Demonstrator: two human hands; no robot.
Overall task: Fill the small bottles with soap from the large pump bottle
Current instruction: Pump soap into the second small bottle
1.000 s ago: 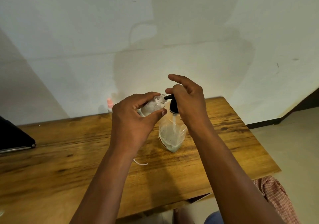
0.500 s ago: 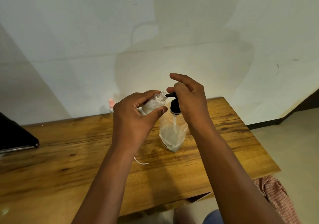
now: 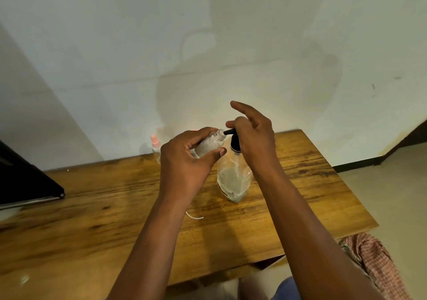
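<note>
Since the earlier frames little has shifted: the small bottle (image 3: pixel 208 144) has stayed tilted with its open mouth at the black spout (image 3: pixel 227 131), and the right hand (image 3: pixel 253 138) has kept its place over the pump head, its forefinger lifted a touch higher. The small bottle, cloudy and seemingly well filled, is pinched between the thumb and curled fingers of the left hand (image 3: pixel 184 161), held in the air above the wooden table (image 3: pixel 300 184). The large pump bottle (image 3: pixel 233 179) stands on that table just beside it, its soap low in the body. The right hand's fingers curl over the pump head (image 3: pixel 235 143); how they press is hidden.

To do this well, I judge each stroke should be slow and full, the neck kept touching the spout so nothing drips, and the bottle watched for overfilling. Another pink-capped bottle (image 3: pixel 154 143) waits at the wall, and a white strip (image 3: pixel 194 216) lies nearer the front.
</note>
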